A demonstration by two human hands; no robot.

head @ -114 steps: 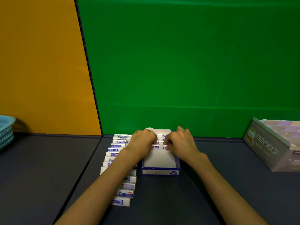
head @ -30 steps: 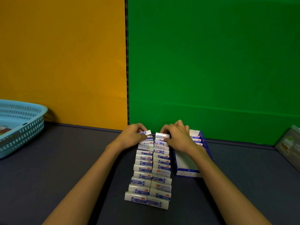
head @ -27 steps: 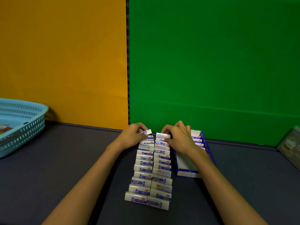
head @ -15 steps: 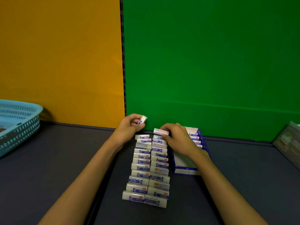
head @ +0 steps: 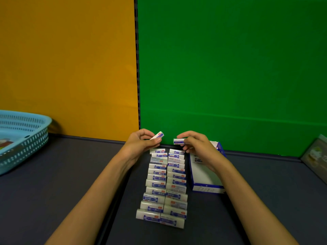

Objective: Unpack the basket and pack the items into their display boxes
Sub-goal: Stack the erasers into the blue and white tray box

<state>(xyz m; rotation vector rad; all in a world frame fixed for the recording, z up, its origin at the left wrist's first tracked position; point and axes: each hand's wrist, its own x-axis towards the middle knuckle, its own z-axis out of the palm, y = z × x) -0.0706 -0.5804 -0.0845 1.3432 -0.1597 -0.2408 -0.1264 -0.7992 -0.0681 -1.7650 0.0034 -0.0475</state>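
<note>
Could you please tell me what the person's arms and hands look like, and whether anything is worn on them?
Both forearms are bare up to the frame edge: no sleeves show. The left hand and right hand wear no gloves, and no rings, watch or bracelets show on the fingers or wrists.

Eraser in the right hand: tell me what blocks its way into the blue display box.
Nothing visible does. The right hand holds the eraser just left of the blue display box, whose open top shows free space.

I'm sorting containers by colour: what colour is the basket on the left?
Light blue, with small perforations in its wall; the basket shows only in the head view.
</note>
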